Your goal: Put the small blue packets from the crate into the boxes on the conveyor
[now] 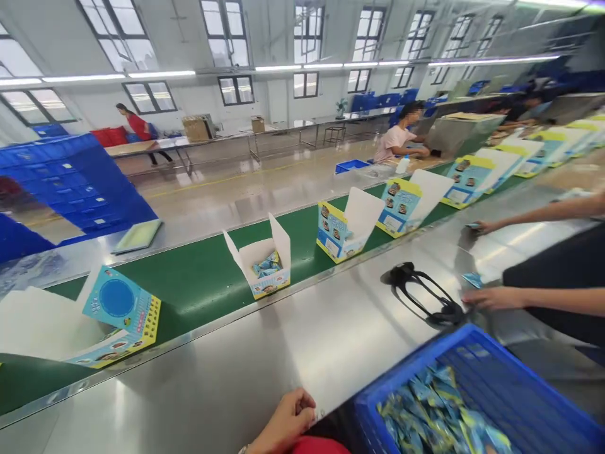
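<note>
Resting a curled hand [283,422] on the near steel table [283,340].
It is gripping nothing, sitting just left of the blue crate [378,394] of packets [425,410]; which hand it is I cannot tell.

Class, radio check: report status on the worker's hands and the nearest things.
Left hand curled on steel bench, empty. Right hand not in view. Blue crate of packets beside it. Co-worker's hands further along.

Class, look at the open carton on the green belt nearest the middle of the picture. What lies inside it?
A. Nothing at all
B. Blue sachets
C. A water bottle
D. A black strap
B: the open carton on the green belt shows a small heap of blue sachets between its raised flaps, like those in the blue crate beside the person's hand.
</note>
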The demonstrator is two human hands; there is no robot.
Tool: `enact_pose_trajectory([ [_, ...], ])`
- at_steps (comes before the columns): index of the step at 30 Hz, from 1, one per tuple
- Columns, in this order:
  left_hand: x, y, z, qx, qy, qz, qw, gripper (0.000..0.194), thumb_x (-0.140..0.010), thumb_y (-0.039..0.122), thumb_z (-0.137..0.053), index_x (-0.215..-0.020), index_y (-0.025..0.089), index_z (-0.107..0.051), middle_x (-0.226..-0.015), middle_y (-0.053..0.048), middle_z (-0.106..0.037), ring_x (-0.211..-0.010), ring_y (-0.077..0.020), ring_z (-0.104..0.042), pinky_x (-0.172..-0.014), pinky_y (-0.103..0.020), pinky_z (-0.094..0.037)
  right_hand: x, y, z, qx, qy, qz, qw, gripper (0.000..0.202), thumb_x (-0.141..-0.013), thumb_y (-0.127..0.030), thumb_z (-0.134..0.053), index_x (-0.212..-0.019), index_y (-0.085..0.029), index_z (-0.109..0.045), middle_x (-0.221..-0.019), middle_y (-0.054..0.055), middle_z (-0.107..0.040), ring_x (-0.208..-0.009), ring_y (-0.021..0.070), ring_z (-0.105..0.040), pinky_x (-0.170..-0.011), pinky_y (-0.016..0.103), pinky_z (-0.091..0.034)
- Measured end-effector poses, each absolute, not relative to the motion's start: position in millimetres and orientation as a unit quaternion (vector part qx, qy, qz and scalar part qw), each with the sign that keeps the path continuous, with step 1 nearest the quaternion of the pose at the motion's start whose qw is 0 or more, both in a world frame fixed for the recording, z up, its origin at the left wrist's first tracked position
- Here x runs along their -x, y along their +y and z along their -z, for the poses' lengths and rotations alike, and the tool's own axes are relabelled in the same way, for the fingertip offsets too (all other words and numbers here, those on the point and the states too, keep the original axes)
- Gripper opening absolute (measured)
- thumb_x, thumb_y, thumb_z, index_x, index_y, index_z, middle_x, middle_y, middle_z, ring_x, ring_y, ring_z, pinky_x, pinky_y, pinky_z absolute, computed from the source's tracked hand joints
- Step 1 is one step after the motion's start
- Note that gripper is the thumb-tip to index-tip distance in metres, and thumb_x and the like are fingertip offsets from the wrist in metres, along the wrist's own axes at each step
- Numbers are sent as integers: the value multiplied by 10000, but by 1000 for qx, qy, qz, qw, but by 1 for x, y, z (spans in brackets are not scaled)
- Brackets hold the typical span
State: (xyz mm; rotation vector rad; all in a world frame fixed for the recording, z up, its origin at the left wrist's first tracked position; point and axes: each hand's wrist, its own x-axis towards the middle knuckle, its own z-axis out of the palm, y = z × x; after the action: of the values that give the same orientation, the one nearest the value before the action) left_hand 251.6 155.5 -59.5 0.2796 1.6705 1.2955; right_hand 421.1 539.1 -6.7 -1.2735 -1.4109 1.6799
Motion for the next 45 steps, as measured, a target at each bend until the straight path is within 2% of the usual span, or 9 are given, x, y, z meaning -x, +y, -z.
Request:
enact_pose_trajectory([
  [4,-278,169,48,-193,634,-547,511,375,-792,462,-674,-1017,162,-673,-827,-14,-675,-719,-152,-582,-716,-330,-435,-487,444,21,475,-451,-657,372,581,-627,-616,-947,-977,-230,-689,-1007,19,-753,-835,209,-710,-738,430,-666],
  [7,-295,185,22,-220,573,-582,534,500,-859,587,-689,-1111,156,-676,-959,-61,-697,-805,-170,-630,-778,-342,-483,-484,394,15,430,-420,-709,369,651,-478,-569,-1021,-954,-261,-701,-1017,6,-768,-805,203,-699,-690,382,-647],
  [13,-295,173,-7,-162,518,-662,517,779,-795,766,-708,-1302,193,-561,-1078,-57,-585,-842,-163,-605,-710,-310,-491,-433,304,14,288,-471,-798,239,466,-768,-479,-916,-1163,-305,-741,-1184,23,-764,-911,201,-703,-715,282,-566],
  [18,-241,159,27,-117,595,-656,449,615,-695,660,-852,-990,148,-682,-837,-14,-634,-797,-160,-557,-698,-290,-410,-380,294,62,229,-632,-734,101,497,-864,-561,-801,-1247,-259,-708,-1020,13,-736,-740,164,-626,-618,267,-512],
  [21,-199,154,55,-57,621,-659,420,589,-578,630,-917,-810,152,-663,-705,15,-610,-702,-147,-528,-668,-300,-388,-328,300,85,213,-698,-682,49,539,-824,-611,-783,-1231,-260,-751,-1213,81,-691,-840,226,-682,-614,316,-564],
  [24,-153,153,82,38,635,-673,377,571,-524,596,-924,-738,180,-597,-638,38,-581,-628,-136,-517,-631,-300,-385,-262,303,103,197,-728,-656,26,508,-763,-611,-784,-1140,-273,-829,-1282,122,-655,-1129,327,-673,-841,411,-633],
  [32,-3,147,142,272,644,-671,247,434,-662,316,-871,-664,226,-446,-572,56,-533,-520,-104,-495,-573,-264,-354,-87,348,169,257,-777,-574,-18,630,-716,-756,-614,-810,-181,-852,-1334,256,-616,-1362,511,-547,-1180,656,-446],
  [39,86,160,208,325,659,-644,211,378,-762,308,-836,-721,220,-470,-617,75,-543,-554,-96,-503,-577,-240,-357,-8,352,251,91,-898,-410,-133,793,-706,-480,-764,-1478,-349,-638,-1464,158,-619,-1322,448,-602,-1090,600,-550],
  [45,115,166,257,345,666,-623,221,420,-739,426,-878,-712,212,-518,-605,50,-594,-546,-122,-530,-573,-267,-372,22,349,307,-16,-921,-245,-303,846,-706,-185,-712,-1519,-382,-589,-1588,147,-558,-1412,456,-565,-1131,573,-552],
])
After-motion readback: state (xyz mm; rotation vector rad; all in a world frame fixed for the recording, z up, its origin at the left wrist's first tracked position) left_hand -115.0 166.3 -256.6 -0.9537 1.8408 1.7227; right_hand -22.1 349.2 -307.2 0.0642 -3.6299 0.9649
